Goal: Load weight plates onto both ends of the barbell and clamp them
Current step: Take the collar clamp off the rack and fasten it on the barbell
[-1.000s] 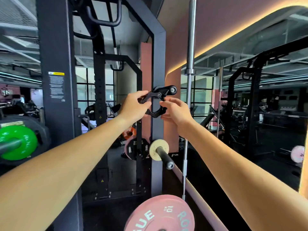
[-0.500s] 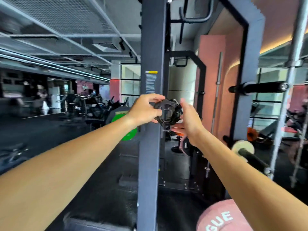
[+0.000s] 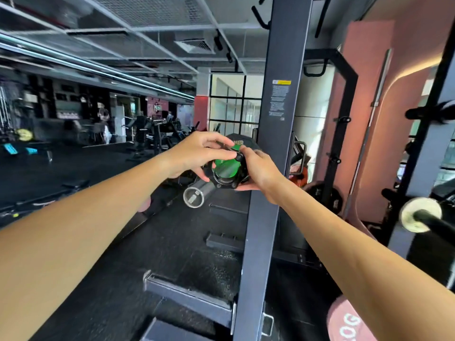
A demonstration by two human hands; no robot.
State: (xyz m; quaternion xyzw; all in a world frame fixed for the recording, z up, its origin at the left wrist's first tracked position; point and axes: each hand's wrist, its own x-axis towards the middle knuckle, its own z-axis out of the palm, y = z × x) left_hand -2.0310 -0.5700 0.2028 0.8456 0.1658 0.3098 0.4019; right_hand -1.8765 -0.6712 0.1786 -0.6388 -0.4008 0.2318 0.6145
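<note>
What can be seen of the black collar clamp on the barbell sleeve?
The collar clamp is a black ring, plastic-looking, with small bolts along its lower rim. It sits around the steel barbell sleeve, inboard of the sleeve's open end, with the green plate showing through and behind it. The left hand pinches its top lever; the right hand holds its right side. Whether the lever is latched cannot be told.

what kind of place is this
Most likely a commercial gym: a barbell with a green plate sits on a rack, both hands fit a collar on it, and cardio machines line the back.
</note>
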